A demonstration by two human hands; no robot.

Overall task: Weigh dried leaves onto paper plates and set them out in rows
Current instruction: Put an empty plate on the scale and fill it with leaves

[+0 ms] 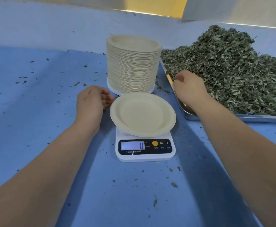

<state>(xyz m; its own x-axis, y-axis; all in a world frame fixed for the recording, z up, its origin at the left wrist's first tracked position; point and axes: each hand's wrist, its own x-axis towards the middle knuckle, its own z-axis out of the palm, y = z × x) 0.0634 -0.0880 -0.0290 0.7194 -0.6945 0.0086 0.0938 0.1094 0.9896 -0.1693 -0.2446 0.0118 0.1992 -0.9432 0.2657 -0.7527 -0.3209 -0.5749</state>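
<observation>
Table (35, 112): blue surface, with scattered leaf crumbs (174, 184) near and left.
Scale (144, 149): white, at the centre; the display faces the near side and reads 0.
Paper plate (142, 114): one plate, empty, resting on the scale platform (it overhangs on every side).
Left hand (91, 102): just left of the plate rim; fingers loosely curled and holding nothing. Whether they touch the rim cannot be told.
Right hand (189, 89): over the near-left corner of the tray; fingers curled down into the edge of the leaf heap. The fingertips are hidden, so whether they hold leaves cannot be told.
Tray (257, 117): metal, right of the scale.
Dried leaves (232, 71): a grey-green heap filling the tray (highest at the far side).
Plate stack (132, 66): tall, upright, just beyond the scale and left of the tray.
</observation>
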